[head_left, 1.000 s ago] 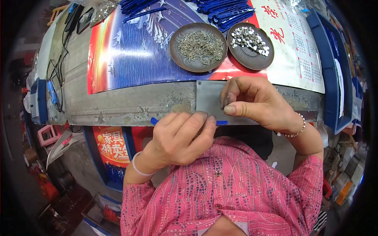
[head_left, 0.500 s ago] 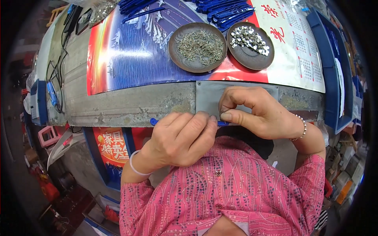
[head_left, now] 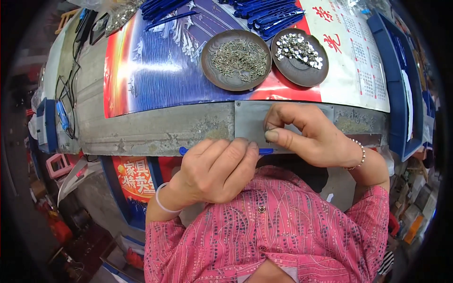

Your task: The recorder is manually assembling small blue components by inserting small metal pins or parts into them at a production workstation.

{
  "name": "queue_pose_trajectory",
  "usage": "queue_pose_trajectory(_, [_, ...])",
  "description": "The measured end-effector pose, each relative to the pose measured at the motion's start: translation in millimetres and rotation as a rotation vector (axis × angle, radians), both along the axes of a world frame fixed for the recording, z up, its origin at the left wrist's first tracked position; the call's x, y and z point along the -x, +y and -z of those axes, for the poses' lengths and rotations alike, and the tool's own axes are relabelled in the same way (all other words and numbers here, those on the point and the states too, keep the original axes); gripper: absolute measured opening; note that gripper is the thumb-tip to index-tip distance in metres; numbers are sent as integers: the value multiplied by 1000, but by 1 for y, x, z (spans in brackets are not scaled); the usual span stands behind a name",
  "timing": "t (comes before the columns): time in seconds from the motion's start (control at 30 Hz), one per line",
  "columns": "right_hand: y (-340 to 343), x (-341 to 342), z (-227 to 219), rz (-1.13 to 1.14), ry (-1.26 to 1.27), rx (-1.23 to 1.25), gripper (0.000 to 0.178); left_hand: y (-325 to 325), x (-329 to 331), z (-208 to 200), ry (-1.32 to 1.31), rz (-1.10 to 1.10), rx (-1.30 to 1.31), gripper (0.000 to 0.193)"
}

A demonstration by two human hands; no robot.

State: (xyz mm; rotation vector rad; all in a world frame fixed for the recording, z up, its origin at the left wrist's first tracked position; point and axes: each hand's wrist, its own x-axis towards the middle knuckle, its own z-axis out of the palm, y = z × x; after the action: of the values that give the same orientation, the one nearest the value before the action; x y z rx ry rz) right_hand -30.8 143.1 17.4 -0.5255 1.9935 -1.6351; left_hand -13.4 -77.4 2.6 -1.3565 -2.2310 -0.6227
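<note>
My left hand (head_left: 219, 170) is closed around a slim blue plastic piece (head_left: 267, 151) at the table's front edge. One rounded end of it sticks out left of the fingers and a narrow tip shows to the right. My right hand (head_left: 304, 134) is pinched, thumb against curled fingers, just above that tip; what the pinch holds is too small to make out. Beyond the hands, a brown dish (head_left: 222, 84) holds many thin brassy pins (head_left: 240, 59). Beside it a second brown dish (head_left: 302, 80) carries small shiny silver discs (head_left: 295, 47).
A grey metal plate (head_left: 250, 122) is fixed at the table edge under my right hand. Piles of blue plastic pieces (head_left: 269, 16) lie at the back on a printed poster (head_left: 155, 85). Blue trays (head_left: 398, 94) stand right; a black cable (head_left: 71, 94) runs left.
The blue piece's tip shows more to the right of my left hand. My right hand's thumb has lifted slightly away from the left fingers; both hands otherwise stay in place.
</note>
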Motion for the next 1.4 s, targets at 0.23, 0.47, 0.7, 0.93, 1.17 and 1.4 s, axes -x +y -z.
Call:
queue_pose_trajectory(0.23, [-1,0,-2,-65,-2,-41,16,1,1,-1,-7,2,5,21])
queue_pose_trajectory(0.47, [0,0,1,-95,139,-41,16,0,1,-1,-25,14,4,23])
queue_pose_trajectory(0.7, [-2,1,-2,-127,183,-81,14,0,1,0,-44,16,-8,22])
queue_pose_trajectory(0.93, [-7,-21,-13,-164,788,-346,25,1,-5,0,-334,53,-36,26])
queue_pose_trajectory(1.17, [-5,-24,-8,-51,874,-407,33,16,-9,8,-478,-89,-174,27])
queue_pose_trajectory(1.4, [43,-5,-8,245,632,-576,23,21,-18,14,-628,-136,-225,31])
